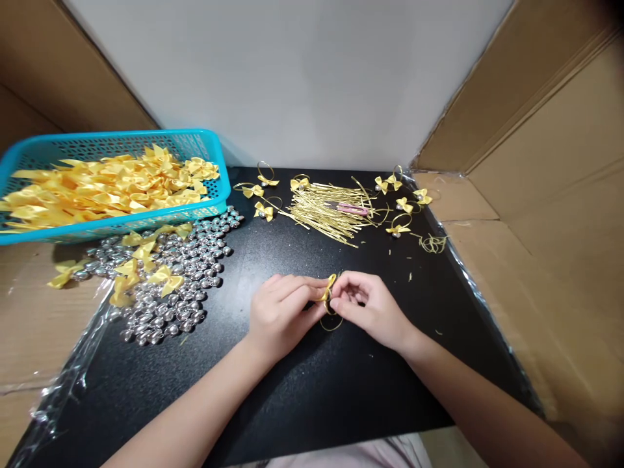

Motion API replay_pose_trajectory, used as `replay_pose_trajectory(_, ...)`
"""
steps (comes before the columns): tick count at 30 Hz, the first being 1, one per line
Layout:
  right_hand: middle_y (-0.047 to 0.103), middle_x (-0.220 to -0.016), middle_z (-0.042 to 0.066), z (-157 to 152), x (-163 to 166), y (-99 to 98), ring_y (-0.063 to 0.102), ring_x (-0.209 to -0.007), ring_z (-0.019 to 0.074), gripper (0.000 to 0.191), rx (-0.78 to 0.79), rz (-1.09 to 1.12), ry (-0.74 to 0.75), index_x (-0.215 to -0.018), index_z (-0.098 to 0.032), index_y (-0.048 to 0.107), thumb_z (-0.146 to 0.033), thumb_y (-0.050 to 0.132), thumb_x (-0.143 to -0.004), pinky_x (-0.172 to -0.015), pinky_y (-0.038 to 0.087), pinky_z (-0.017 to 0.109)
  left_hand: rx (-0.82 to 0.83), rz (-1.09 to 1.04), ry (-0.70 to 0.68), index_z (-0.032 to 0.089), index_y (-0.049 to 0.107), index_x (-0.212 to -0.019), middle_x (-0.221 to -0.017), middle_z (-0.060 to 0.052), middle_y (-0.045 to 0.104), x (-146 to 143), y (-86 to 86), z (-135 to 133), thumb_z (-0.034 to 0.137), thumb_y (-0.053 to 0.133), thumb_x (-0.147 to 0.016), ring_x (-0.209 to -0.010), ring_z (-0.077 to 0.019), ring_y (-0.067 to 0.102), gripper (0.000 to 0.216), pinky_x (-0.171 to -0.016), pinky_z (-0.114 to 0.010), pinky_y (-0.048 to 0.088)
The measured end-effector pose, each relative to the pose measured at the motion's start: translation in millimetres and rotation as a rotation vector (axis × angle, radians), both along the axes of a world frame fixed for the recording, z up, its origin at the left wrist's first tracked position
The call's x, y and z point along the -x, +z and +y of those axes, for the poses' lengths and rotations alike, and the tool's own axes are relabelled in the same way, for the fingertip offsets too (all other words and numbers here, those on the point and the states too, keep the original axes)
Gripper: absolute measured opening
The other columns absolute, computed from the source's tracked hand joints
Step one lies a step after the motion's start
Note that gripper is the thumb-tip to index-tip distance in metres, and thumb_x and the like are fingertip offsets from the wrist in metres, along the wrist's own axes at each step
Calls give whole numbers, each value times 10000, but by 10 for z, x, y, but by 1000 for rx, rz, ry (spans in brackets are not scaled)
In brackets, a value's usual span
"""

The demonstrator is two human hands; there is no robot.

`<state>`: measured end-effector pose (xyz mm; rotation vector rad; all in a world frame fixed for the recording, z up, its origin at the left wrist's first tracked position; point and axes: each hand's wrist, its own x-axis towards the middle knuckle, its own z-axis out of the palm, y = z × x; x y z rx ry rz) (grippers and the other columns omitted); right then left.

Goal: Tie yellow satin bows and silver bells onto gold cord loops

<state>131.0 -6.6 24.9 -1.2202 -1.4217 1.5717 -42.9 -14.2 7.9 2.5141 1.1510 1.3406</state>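
My left hand (285, 309) pinches a yellow ribbon bow (328, 287) over the middle of the black table (302, 396). Close against it, my right hand (373, 309) has thumb and forefinger pressed together at the bow's right side. A thin gold cord (332, 327) loops below the bow, between the two hands. What lies right at the fingertips is small and partly hidden; the right fingers seem to be on the cord.
A blue basket (221, 188) of yellow bows stands at the back left. Silver bells or beads (168, 318) lie before it with several loose bows (166, 279). Gold cords (326, 211) with a pink tool (353, 208) lie at the back, finished-looking bows (403, 205) around them. Cardboard walls (550, 143) flank the table.
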Motion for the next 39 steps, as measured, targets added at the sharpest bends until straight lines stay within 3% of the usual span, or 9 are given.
replay_pose_trajectory(4,526,-609,-28,-65,40,-22,428,-547,95,164,-123,-8,-58,-687,-183,560,-279,685,-730,-520,352,236,124,-165,-13,172,650,-787,-852,-49,792,-29,33,-42,163,721,-813,-739,-141,730,76,-666,-252,508)
replay_pose_trajectory(11,609,-699,-15,-84,25,-99,512,-585,102,75,-536,-112,-109,-805,-208,579,-235,642,-835,-572,423,244,462,-474,-32,174,688,-707,-799,-53,787,-76,115,-66,177,727,-788,-670,-158,725,90,-631,-263,557)
replay_pose_trajectory(20,593,-697,-7,-79,-42,-27,534,-636,130,61,-713,-134,-116,-860,-207,604,-153,588,-836,-611,450,276,748,-660,-97,159,673,-646,-751,-69,775,-95,134,-66,216,747,-767,-661,-170,708,153,-602,-269,543)
replay_pose_trajectory(25,633,-748,18,-30,-71,42,552,-726,153,84,-882,-275,-69,-884,-208,712,-168,669,-824,-696,449,321,790,-654,-92,155,685,-647,-737,-64,770,-92,144,-66,232,758,-759,-635,-152,681,154,-575,-247,514)
replay_pose_trajectory(33,625,-725,10,-19,-73,79,570,-720,148,80,-801,-266,-41,-764,-195,670,-147,656,-827,-696,457,316,874,-632,-153,153,689,-661,-763,-73,779,-48,141,-20,298,752,-782,-632,-155,695,199,-545,-237,520)
replay_pose_trajectory(39,653,-762,21,-47,-80,67,576,-749,162,44,-819,-406,-54,-785,-191,666,-153,655,-804,-719,409,344,663,-458,-124,160,708,-691,-788,-63,784,-32,159,-42,156,731,-783,-685,-162,723,96,-633,-251,559)
